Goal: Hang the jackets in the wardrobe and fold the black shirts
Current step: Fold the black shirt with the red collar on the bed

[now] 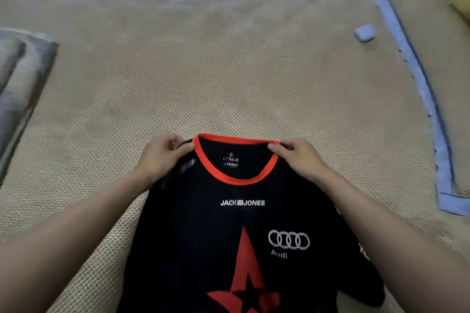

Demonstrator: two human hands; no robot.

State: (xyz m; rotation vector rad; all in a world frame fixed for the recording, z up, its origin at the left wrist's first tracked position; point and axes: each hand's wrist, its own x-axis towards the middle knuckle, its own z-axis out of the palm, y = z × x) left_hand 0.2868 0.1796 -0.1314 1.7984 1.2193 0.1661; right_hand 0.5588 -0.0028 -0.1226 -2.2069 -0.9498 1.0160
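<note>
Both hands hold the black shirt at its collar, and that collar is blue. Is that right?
Not quite. The head view shows both hands, left and right, holding the black shirt at its collar, but the collar is red-orange, not blue.

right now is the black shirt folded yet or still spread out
Spread, not folded: the black shirt shows its whole front, collar to star print. The left hand and right hand pinch its shoulders by the collar.
</note>
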